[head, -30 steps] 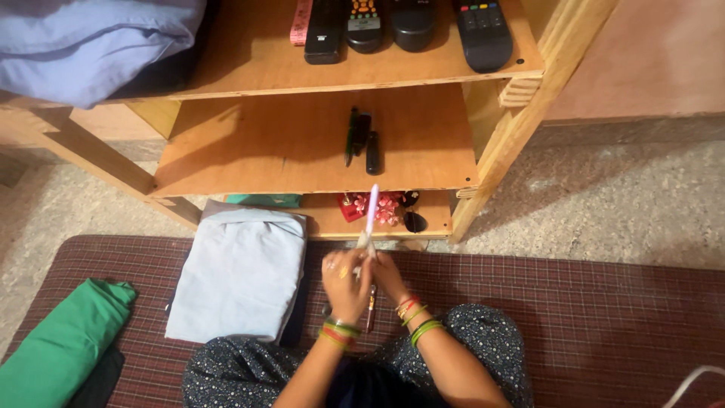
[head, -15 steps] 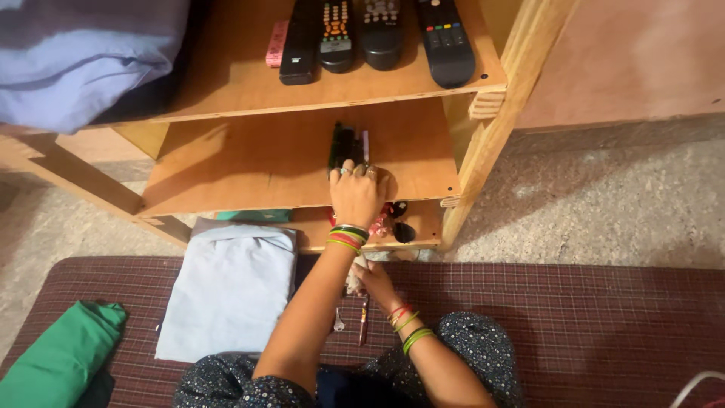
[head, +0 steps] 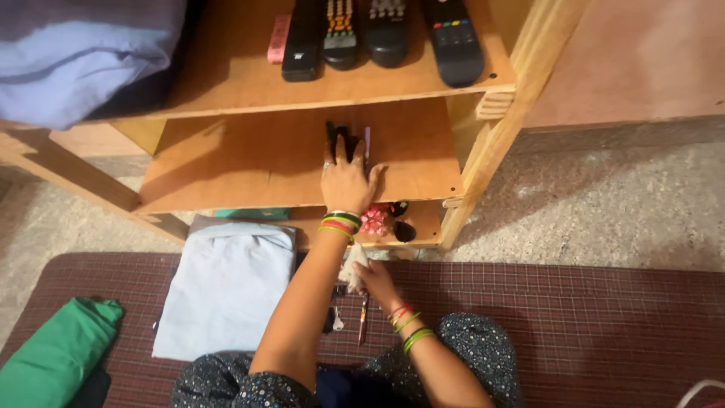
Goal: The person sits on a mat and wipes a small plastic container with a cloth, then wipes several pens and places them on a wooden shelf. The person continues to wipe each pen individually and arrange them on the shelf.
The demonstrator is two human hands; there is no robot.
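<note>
Two hands were busy: the left hand lay flat with spread fingers on the pens near the middle shelf front edge, where a nudge could roll them off, and the right hand pinched a small cloth.

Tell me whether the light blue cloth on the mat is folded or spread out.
Folded: the light blue cloth lies as a neat rectangle with layered edges.

The remote controls lie on the far shelf. The pens lie on the shelf below. The folded shirt lies left on the near mat.
</note>
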